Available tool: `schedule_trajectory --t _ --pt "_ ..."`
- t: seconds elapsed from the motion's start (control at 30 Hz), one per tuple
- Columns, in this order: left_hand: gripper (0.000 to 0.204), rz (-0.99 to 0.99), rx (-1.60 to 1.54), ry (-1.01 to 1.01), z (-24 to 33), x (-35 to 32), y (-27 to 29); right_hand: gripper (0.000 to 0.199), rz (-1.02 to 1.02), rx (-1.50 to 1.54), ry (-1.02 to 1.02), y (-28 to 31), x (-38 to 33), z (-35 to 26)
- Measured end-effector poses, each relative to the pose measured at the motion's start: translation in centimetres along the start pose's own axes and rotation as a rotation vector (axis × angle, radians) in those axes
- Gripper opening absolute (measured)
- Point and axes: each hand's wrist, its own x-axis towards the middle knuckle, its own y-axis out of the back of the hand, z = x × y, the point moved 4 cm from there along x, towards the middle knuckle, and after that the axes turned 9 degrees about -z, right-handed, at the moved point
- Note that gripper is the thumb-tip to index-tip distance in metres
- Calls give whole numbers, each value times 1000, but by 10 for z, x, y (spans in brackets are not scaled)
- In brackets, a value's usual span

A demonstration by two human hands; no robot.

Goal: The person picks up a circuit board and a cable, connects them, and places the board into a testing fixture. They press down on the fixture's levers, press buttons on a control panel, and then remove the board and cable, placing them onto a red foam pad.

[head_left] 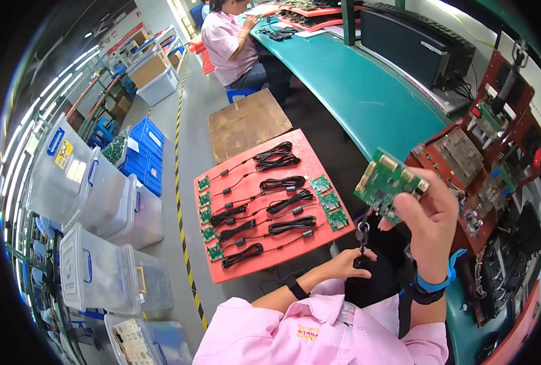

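The green circuit board (385, 180) was held up in the air at about three o'clock of the view, above the edge of the teal desk (355, 91). The right hand (428, 216) had its grip clenched on the board's right edge, with the fingers bent around it. A black cable (363, 234) hung down from the board's lower side. The left hand (348, 264), at about five o'clock, pinched the lower end of this cable between its fingertips, so its grip was closed on the cable.

At about nine o'clock from the board lay a red tray (319, 164). It carried coiled black cables (282, 204) in the middle and small green boards (205, 216) along its left and right sides. At about two o'clock from the held board stood a red test fixture (495, 146). Clear plastic bins (100, 207) stood on the floor, far away at nine o'clock. Another person in a pink shirt (225, 42) sat at twelve o'clock.
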Motion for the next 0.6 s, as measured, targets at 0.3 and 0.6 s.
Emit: schedule_trajectory --t 0.3,0.6 --pt "18 709 -592 337 46 -117 142 18 100 71 -27 -13 103 47" --pt "26 663 645 728 40 -187 280 18 71 173 -547 -23 118 299"
